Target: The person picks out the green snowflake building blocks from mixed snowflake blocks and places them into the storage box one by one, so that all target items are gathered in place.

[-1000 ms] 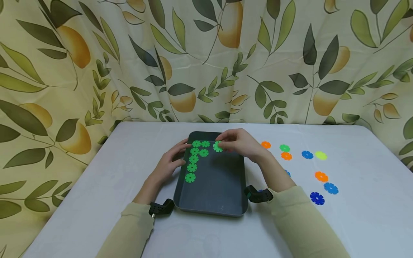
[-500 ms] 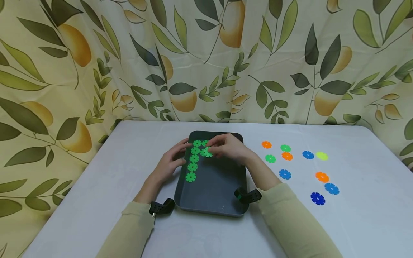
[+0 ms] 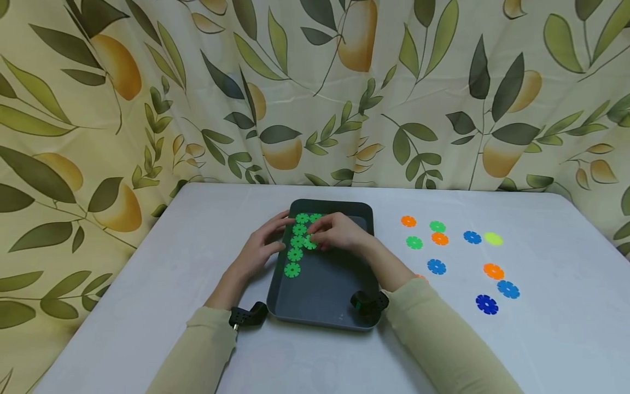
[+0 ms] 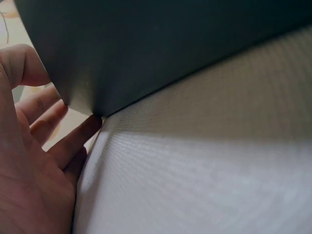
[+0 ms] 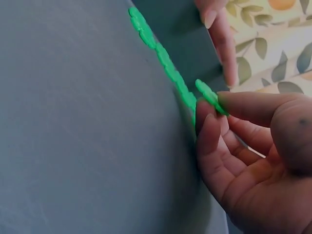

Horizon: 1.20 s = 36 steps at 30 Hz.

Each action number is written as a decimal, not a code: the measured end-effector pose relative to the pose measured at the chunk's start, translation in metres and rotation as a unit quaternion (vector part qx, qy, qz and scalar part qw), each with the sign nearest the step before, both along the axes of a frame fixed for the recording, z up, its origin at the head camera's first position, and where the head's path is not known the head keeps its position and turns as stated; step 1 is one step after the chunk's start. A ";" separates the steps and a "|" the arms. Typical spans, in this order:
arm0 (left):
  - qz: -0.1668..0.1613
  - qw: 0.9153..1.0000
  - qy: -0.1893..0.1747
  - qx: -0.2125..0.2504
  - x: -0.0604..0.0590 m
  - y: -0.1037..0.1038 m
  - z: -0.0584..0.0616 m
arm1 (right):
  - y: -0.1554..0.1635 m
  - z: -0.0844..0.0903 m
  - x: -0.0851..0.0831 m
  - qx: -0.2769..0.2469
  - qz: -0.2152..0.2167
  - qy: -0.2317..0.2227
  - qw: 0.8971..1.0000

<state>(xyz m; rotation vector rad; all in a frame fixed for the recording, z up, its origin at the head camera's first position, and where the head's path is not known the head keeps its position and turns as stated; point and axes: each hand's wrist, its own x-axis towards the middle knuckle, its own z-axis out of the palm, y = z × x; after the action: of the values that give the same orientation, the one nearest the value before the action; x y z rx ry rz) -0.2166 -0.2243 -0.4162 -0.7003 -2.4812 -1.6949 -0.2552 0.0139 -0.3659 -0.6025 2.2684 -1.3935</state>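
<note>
Green disc (image 5: 210, 96) pinched in right hand (image 3: 339, 232), left hand (image 3: 263, 244) flat against tray (image 3: 325, 290), white table (image 3: 147, 273), leafy curtain (image 3: 147, 109).

Both arms, in pale yellow-green sleeves, are reaching forward from the near edge of the table. The left hand (image 3: 260, 247) is lying palm down with its fingers (image 4: 73, 141) stretched out straight and slightly spread. The right hand (image 3: 339, 232) is hovering just to its right, with its thumb and curled fingers (image 5: 209, 134) pinching together. A black camera mount is sitting on each wrist.
</note>
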 end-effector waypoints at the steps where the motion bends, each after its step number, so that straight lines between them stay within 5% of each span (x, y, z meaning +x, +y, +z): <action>1: 0.000 1.000 -0.001 0.000 0.000 0.000 0.000 | 0.000 -0.001 0.000 0.004 -0.002 0.000 1.000; 36: 0.000 1.000 -0.002 0.005 -0.002 0.000 -0.003 | 0.003 0.002 -0.001 0.064 -0.013 0.041 0.997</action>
<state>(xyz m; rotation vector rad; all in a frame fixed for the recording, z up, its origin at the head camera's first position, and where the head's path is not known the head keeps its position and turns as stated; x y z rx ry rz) -0.2188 -0.2246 -0.4190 -0.6960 -2.4741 -1.7084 -0.2558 0.0172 -0.3635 -0.6008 2.4161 -1.2438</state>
